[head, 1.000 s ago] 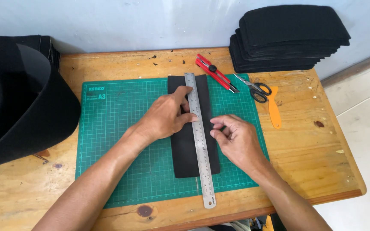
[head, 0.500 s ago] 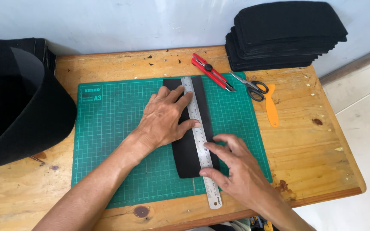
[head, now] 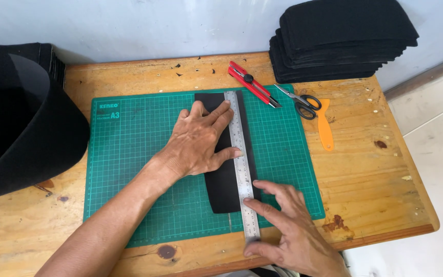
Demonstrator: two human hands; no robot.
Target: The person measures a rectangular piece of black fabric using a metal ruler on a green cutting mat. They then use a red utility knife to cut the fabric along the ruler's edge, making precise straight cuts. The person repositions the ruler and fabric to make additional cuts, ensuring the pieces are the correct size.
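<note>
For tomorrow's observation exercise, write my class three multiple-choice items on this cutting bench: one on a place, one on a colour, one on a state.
1. Where does the long steel ruler lie?
A. along the black foam strip on the green cutting mat
B. on the stack of black foam pieces
C. on the floor

2. What colour is the utility knife?
A. blue
B. red
C. white

3. What is the left hand doing?
A. holding the black-handled scissors
B. hanging off the table
C. pressing flat on the strip and ruler

Key: 1 A, the ruler runs lengthwise over the strip; 2 B, its body is red; 3 C, its palm and fingers lie spread there.
</note>
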